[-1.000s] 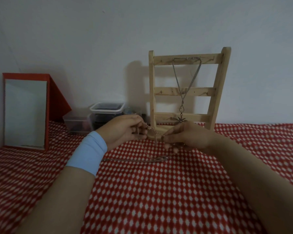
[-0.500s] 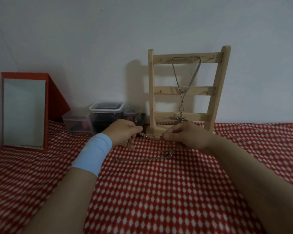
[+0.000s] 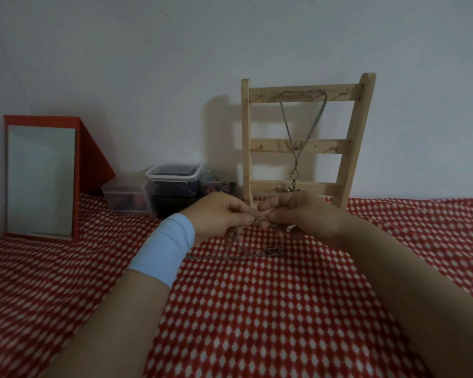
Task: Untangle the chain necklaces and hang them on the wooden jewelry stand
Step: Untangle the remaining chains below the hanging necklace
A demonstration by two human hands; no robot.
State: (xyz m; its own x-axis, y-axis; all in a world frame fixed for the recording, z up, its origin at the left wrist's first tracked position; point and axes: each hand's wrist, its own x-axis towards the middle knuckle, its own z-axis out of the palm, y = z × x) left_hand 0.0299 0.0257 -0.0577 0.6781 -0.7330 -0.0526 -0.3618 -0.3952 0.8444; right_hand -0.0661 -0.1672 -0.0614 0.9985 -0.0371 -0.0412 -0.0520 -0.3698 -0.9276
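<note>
Chain necklace (image 3: 231, 255) lies mostly on the red-and-white cloth (image 3: 257, 309), its long axis running left to right just in front of both hands, with a dark pendant (image 3: 273, 251) at its right end. One strand rises from it to the fingertips. Left hand (image 3: 219, 214) and right hand (image 3: 303, 214) nearly touch, each pinching that raised strand between thumb and fingers, seemingly at a knot. Directly behind them stands the wooden jewelry stand (image 3: 355, 132), with one hung necklace (image 3: 286, 124) already on its top rail. The snag likely needs teasing apart before the chain goes up and away to that rail, and the right hand sits nearer.
</note>
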